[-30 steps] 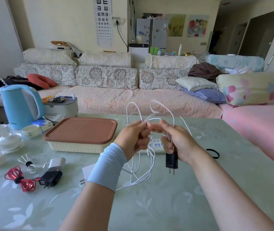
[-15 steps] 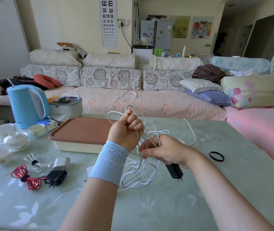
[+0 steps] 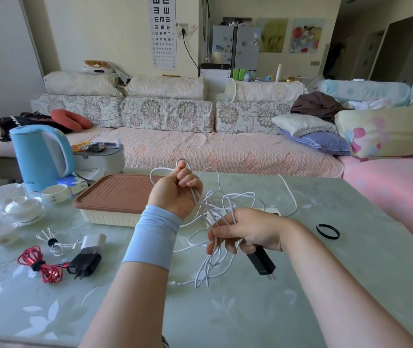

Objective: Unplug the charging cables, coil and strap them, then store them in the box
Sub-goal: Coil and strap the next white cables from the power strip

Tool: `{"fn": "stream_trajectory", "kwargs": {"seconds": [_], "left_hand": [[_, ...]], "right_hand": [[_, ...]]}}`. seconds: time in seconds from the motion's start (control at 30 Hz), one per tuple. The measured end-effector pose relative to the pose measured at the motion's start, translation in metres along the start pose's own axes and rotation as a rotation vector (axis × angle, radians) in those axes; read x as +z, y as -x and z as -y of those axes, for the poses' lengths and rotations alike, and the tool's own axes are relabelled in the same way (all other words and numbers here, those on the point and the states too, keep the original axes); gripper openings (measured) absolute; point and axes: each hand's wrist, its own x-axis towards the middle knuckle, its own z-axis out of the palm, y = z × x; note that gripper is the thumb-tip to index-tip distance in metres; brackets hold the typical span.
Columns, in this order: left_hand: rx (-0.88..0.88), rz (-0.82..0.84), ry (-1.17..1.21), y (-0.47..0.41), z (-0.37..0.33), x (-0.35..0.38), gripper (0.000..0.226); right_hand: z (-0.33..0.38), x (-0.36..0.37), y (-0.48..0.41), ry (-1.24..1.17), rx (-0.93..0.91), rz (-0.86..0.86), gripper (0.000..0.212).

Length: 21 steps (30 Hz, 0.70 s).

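Left hand (image 3: 175, 190) grip curled round white cable (image 3: 221, 204) loops; right hand (image 3: 248, 233) grip pinches strands, black plug (image 3: 262, 261) dangling above surface (image 3: 225, 310).

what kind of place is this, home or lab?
Most likely a home living room: a long floral sofa with pillows, a refrigerator by the back wall, and a blue electric kettle beside teacups on the table.
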Motion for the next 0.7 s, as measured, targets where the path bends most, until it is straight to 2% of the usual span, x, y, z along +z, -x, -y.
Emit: {"fn": "stream_trajectory", "kwargs": {"seconds": [0.1, 0.17, 0.27, 0.4, 0.5, 0.6, 0.63, 0.7], "left_hand": [[0.057, 0.013, -0.02, 0.0, 0.005, -0.002, 0.027], [0.133, 0.013, -0.144, 0.001, 0.008, -0.002, 0.027], [0.167, 0.0, -0.48, 0.007, 0.011, -0.004, 0.03], [0.065, 0.073, -0.885, 0.018, 0.026, -0.009, 0.025], [0.163, 0.1, -1.282, 0.015, 0.033, -0.013, 0.007], [0.208, 0.175, -1.776, 0.013, 0.032, -0.017, 0.013], [0.185, 0.195, -1.854, 0.014, 0.032, -0.018, 0.015], [0.154, 0.226, -1.856, 0.017, 0.034, -0.017, 0.019]], "right_hand": [[-0.003, 0.002, -0.003, -0.05, 0.002, -0.009, 0.011], [-0.005, 0.004, -0.006, -0.195, -0.064, -0.124, 0.014], [-0.004, 0.0, -0.007, -0.44, -0.218, -0.344, 0.018], [0.002, -0.008, -0.005, -0.65, -0.333, -0.539, 0.017], [0.004, -0.006, -0.006, -0.693, -0.367, -0.611, 0.016], [0.006, -0.009, -0.005, -0.791, -0.427, -0.629, 0.018], [0.007, -0.011, -0.004, -0.814, -0.443, -0.625, 0.019], [0.008, -0.012, -0.003, -0.816, -0.46, -0.633, 0.021]]}}
